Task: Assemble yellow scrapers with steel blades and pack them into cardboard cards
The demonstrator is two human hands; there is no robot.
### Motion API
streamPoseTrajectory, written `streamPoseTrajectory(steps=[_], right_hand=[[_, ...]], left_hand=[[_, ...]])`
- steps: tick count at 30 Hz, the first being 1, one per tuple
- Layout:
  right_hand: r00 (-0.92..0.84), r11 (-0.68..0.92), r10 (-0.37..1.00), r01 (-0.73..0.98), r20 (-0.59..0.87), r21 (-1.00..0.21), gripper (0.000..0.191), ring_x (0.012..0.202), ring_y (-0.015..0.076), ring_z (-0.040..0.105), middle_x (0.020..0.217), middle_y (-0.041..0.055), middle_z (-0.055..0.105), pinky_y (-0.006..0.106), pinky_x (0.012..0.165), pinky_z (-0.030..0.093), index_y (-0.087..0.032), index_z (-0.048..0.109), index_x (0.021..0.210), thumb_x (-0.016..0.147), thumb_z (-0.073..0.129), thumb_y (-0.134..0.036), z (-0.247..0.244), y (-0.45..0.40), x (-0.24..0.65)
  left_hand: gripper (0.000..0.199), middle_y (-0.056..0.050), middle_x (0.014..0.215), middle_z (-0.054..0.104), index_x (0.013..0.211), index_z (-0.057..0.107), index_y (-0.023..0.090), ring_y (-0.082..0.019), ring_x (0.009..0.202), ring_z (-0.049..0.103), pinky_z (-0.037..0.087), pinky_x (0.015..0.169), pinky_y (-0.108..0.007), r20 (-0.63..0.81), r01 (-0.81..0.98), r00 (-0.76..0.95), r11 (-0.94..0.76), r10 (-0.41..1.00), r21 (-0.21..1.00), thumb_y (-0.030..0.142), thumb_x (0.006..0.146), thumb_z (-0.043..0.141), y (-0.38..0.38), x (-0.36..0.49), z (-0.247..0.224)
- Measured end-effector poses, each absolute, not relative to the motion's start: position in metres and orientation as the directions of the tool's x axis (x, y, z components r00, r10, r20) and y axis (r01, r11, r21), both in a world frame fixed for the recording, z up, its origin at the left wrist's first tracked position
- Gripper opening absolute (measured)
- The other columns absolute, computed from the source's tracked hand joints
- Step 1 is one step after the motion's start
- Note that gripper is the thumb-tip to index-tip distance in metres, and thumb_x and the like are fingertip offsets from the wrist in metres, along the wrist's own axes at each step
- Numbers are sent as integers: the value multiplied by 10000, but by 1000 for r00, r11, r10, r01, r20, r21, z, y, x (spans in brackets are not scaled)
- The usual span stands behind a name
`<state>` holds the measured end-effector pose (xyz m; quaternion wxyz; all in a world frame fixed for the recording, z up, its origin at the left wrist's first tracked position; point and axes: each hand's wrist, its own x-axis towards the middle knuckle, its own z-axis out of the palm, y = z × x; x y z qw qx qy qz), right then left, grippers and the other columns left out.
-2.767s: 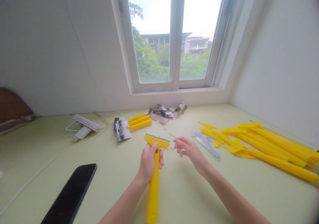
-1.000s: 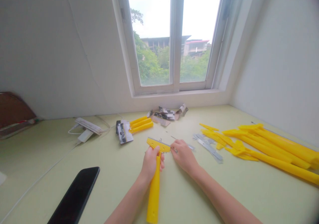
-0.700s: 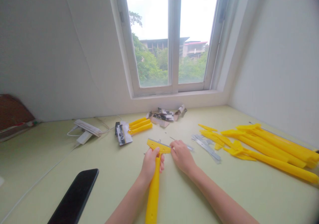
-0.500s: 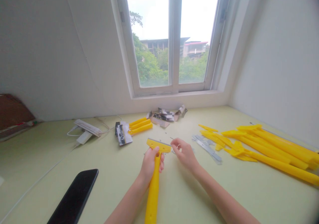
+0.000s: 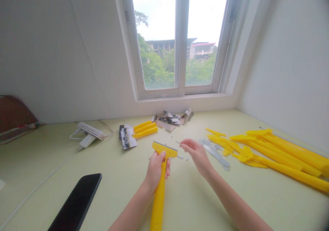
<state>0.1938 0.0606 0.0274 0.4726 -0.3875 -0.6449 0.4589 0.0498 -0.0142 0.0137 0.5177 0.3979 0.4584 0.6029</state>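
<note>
A yellow scraper (image 5: 159, 190) with a wide head and a grey blade edge lies in my left hand (image 5: 155, 166), whose thumb presses on the neck just below the head. My right hand (image 5: 196, 154) is off to the right of the scraper head, apart from it. Its thumb and index finger pinch a thin dark rod (image 5: 178, 142) that points left. Several tiny metal nuts (image 5: 180, 157) are scattered on the table behind and beside the scraper head. Flat grey blades (image 5: 214, 154) lie right of my right hand.
Yellow handles and head pieces (image 5: 282, 155) are piled at the right. Packaged yellow handles (image 5: 145, 130) and torn card packaging (image 5: 169, 118) lie at the back. A black phone (image 5: 77, 202) and a white power strip (image 5: 89, 130) are at left.
My right hand has moved a little right and up, away from the scraper head, uncovering more of the small nuts. My left hand still holds the scraper in nearly the same place.
</note>
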Motion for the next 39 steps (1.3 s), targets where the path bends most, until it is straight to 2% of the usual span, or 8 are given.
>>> streamPoseTrajectory(steps=[3,6,9,12,16,31,34,39], right_hand=[[-315,411,889,228,332,-883,158,693,167,557,737,35,630,291,642,427,-176,608,749,733,515,-303,20,61,193],[-357,567,821,416,446,-711,119,803,186,533,776,42,615,329,759,400,-190,609,703,730,494,-207,7,62,190],[-372,573,819,512,437,-639,141,836,186,510,793,46,593,333,804,377,-187,615,682,713,486,-138,-4,65,186],[-384,557,830,539,403,-632,162,829,187,507,788,50,584,329,805,373,-179,638,705,722,484,-133,-7,69,186],[-369,580,815,527,447,-622,155,892,192,490,870,59,572,327,829,362,-185,643,785,728,503,-149,1,69,194],[-473,628,771,678,427,-383,210,714,179,489,664,51,583,282,669,351,-188,594,616,736,454,-85,0,60,183],[-446,631,767,654,461,-416,211,701,176,485,650,43,573,292,669,353,-187,576,601,754,452,-109,5,61,185],[-388,620,783,420,487,-663,138,753,167,509,719,26,586,292,689,395,-192,594,690,773,485,-197,20,54,185]], left_hand=[[223,54,538,488,806,417,171,-47,326,405,290,311,-162,-7,-235,-189,-39,982,971,392,804,391,-15,49,15],[211,58,533,486,792,413,173,-51,330,411,297,316,-167,-36,-235,-231,-20,972,972,383,788,412,-15,47,15],[210,56,533,490,757,405,175,-52,334,416,296,317,-168,-61,-234,-258,-1,964,972,382,775,431,-15,45,15],[212,56,532,493,737,400,177,-52,333,416,293,316,-169,-73,-237,-265,8,962,971,383,771,435,-14,45,14],[219,54,539,501,732,397,178,-52,333,420,301,321,-172,-76,-240,-261,12,962,971,390,770,438,-13,45,12],[235,63,511,488,772,411,176,-59,322,408,295,313,-178,-81,-234,-213,30,974,972,405,748,456,-13,47,11],[232,61,511,494,767,404,178,-59,318,410,297,313,-178,-83,-227,-206,35,975,973,404,749,452,-13,48,9],[245,60,504,497,784,412,176,-62,307,416,288,300,-173,-83,-228,-178,40,980,973,414,745,454,-11,50,5]])
